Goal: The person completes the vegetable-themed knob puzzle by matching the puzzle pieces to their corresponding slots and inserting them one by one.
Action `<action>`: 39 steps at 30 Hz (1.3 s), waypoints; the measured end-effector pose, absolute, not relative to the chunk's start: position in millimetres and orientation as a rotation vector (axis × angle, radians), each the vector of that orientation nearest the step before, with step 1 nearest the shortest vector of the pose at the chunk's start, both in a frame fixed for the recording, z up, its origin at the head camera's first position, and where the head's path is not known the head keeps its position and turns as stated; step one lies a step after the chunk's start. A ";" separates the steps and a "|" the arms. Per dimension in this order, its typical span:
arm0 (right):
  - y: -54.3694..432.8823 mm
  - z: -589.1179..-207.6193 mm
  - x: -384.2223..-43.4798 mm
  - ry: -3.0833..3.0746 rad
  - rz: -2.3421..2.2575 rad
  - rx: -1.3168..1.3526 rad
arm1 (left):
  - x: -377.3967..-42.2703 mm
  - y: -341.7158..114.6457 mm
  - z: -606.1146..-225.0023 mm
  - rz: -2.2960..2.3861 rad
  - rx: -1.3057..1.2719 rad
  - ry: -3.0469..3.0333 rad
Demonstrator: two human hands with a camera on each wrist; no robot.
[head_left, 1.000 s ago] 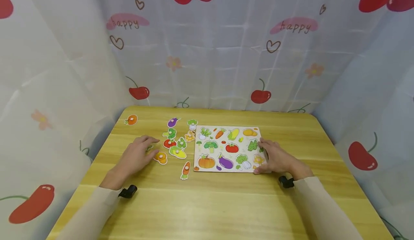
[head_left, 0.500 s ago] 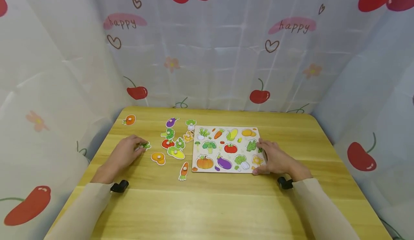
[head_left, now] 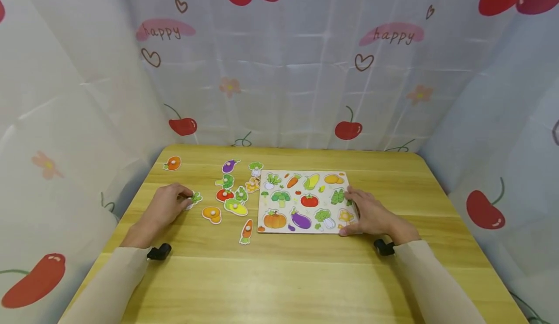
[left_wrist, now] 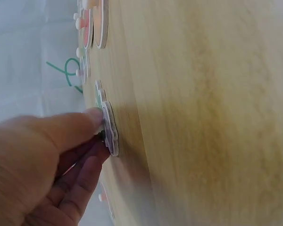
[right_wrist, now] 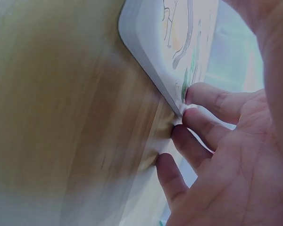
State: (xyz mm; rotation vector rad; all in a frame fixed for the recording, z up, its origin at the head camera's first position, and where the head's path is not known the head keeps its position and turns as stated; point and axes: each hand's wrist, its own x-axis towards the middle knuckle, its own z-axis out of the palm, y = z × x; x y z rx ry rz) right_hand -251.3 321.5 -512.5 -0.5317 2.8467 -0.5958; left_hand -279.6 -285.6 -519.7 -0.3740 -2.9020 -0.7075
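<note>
At the left of the head view my left hand [head_left: 166,210] pinches a wooden puzzle piece with green leaves and a pale body, like a turnip [head_left: 197,197]. In the left wrist view the turnip piece [left_wrist: 109,127] stands close to the tabletop, with thumb and fingers at its face. My right hand [head_left: 373,212] rests against the right edge of the vegetable puzzle board [head_left: 267,202]. Its thumb touches the front corner. In the right wrist view the fingers [right_wrist: 203,96] lie loosely extended at the board's edge, the lower ones down by the table.
Between left hand and board lie several knobbed pieces: an orange double-lobed one [head_left: 212,215], corn [head_left: 236,206], tomato [head_left: 224,195], broccoli [head_left: 225,181], eggplant [head_left: 229,166] and carrot [head_left: 246,232]. A pumpkin piece [head_left: 172,163] lies at the table's far left corner. Patterned curtains surround the table [head_left: 279,280].
My left hand has moved left from above the pieces and now pinches the turnip piece. My right hand stays at the board's edge. The whole head view has shifted slightly.
</note>
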 end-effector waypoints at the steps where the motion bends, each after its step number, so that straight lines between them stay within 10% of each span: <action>1: 320.9 -512.3 -251.6 2.847 -0.594 -0.533 | -278.8 -286.1 -518.5 -0.706 -0.369 -2.904; 39: 322.9 -514.5 -253.6 2.818 -0.604 -0.507 | -284.5 -235.5 -498.2 -0.774 -0.379 -2.894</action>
